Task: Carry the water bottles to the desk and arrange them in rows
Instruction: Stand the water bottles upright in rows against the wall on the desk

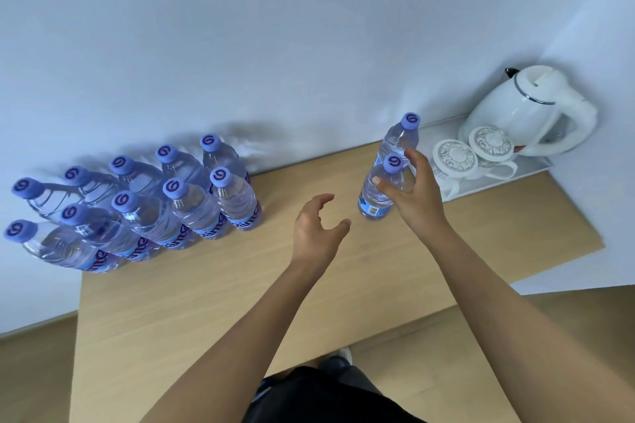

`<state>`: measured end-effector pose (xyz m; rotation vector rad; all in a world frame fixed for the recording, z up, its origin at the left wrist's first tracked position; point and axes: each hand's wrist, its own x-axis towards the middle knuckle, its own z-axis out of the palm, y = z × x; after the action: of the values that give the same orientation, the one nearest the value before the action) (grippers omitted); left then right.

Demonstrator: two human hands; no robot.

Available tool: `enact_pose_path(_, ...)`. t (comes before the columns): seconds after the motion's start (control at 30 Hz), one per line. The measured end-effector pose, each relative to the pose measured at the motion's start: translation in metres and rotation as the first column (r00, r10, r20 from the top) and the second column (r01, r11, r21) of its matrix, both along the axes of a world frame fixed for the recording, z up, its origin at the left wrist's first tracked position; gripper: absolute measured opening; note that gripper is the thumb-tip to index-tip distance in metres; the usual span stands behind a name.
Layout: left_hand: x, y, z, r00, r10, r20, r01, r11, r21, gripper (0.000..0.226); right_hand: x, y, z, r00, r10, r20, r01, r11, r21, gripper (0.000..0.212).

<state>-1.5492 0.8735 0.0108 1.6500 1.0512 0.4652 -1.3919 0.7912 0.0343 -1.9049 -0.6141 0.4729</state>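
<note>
On the pale wood-grain desk (213,302) against a white wall, the right hand (414,197) loosely cups a clear ribbed bottle (381,191), while the left hand (318,228) hovers half-open, holding nothing.

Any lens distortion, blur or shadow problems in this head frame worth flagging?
Head view: wide-angle distortion splays the rows of bottles outward at left and bends the desk edges. Soft bottle shadows smear across the wall behind. Both hands, left and right, look reasonably sharp. No harsh glare; the light is even with a bluish cast.
</note>
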Motion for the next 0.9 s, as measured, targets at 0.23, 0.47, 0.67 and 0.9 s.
enact_pose_path(0.23, -0.011, -0.001, -0.004, 0.999, 0.03, -0.045, -0.031, 0.999, -0.034, 0.052, 0.007, 0.018, -0.015, 0.99, 0.034, -0.138, -0.035, 0.999, -0.002, 0.043)
enact_pose_path(0.47, -0.03, -0.004, -0.01, 0.994, 0.054, -0.092, -0.061, 0.995, -0.077, 0.053, 0.006, 0.03, -0.022, 0.978, -0.023, -0.21, 0.034, 0.998, 0.049, 0.037)
enact_pose_path(0.67, -0.042, -0.003, -0.012, 0.995, 0.015, -0.094, -0.027, 0.992, -0.126, 0.062, -0.007, 0.033, -0.012, 0.977, 0.074, -0.199, -0.066, 0.997, 0.048, 0.013)
enact_pose_path(0.9, -0.055, 0.012, 0.011, 0.998, -0.068, -0.008, 0.066, 0.986, -0.155, 0.086, -0.041, 0.043, 0.053, 0.894, 0.364, -0.259, -0.355, 0.931, 0.083, 0.022)
